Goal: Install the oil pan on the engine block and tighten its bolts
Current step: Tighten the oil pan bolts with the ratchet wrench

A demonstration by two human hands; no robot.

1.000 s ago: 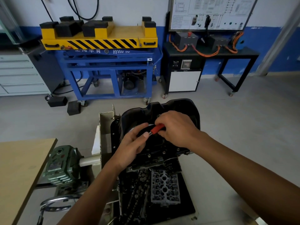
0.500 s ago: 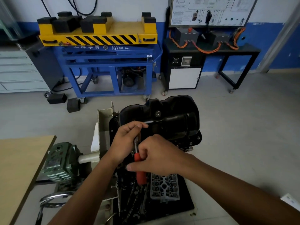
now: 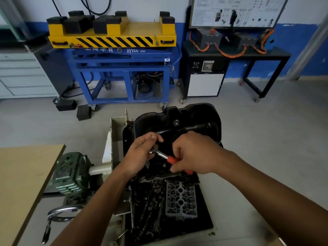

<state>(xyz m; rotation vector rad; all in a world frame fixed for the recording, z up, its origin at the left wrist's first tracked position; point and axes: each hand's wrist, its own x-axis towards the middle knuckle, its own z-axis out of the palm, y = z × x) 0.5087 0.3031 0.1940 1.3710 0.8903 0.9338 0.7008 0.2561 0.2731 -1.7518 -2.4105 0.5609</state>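
Oil pan (image 3: 195, 121) sits on top of the engine block (image 3: 156, 177), so it looks fitted. Left hand (image 3: 140, 155) pinches the ratchet (image 3: 159, 154) head at the pan's near edge and right hand (image 3: 193, 153) grips its red handle. Tightening looks under way; how much remains, I can't tell.

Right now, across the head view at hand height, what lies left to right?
wooden tabletop → green gearbox → left hand → red-handled ratchet → right hand
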